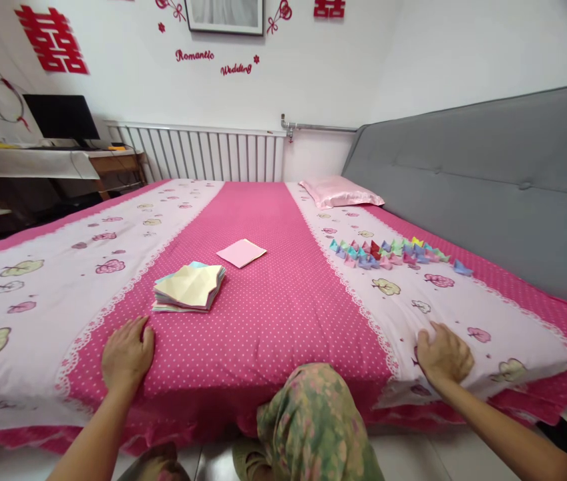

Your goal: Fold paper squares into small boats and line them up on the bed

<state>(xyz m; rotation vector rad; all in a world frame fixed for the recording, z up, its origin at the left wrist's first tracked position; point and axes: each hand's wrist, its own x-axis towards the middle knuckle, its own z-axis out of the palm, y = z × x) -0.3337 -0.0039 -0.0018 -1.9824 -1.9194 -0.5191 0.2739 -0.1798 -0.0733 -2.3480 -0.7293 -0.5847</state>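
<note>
My left hand (127, 353) lies flat on the pink dotted bedspread (263, 314) near the bed's front edge, fingers stretched out and holding nothing. My right hand (443, 354) rests on the white flowered strip of the cover, its fingers curled and pressed into the fabric. A stack of coloured paper squares (190, 287) with a pale yellow sheet on top lies just beyond my left hand. A single pink sheet (241, 253) lies farther back. Several small folded paper pieces (393, 254) in many colours are grouped on the right side of the bed.
A pink satin pillow (340, 192) lies at the far right by the grey padded headboard (488, 174). A white radiator (203, 153) runs along the back wall. A desk with a dark monitor (60, 117) stands at the left. My knee in flowered cloth (313, 421) is below the bed edge.
</note>
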